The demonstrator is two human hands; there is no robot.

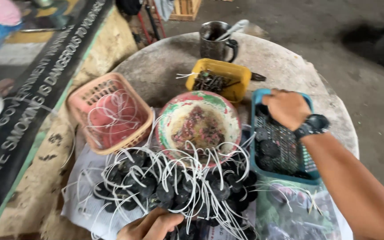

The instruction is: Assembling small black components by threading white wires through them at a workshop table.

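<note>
Two hands work at a round stone table [290, 66]: the right hand [286, 108] rests curled inside a blue basket [258, 129], apparently over dark discs, while the left hand [150, 226] grasps a heap of black white-stringed pieces [174, 182].

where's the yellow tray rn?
Head view, centre-top of the round table: yellow tray sits between the metal mug and the bowl.

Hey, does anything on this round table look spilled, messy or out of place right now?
Nothing looks spilled. The pile of black discs with white strings sprawls loosely over the newspaper, strings tangled, under the left hand. The bowl is heavily stained inside. The right hand rests on the blue basket, which sits level.
</note>
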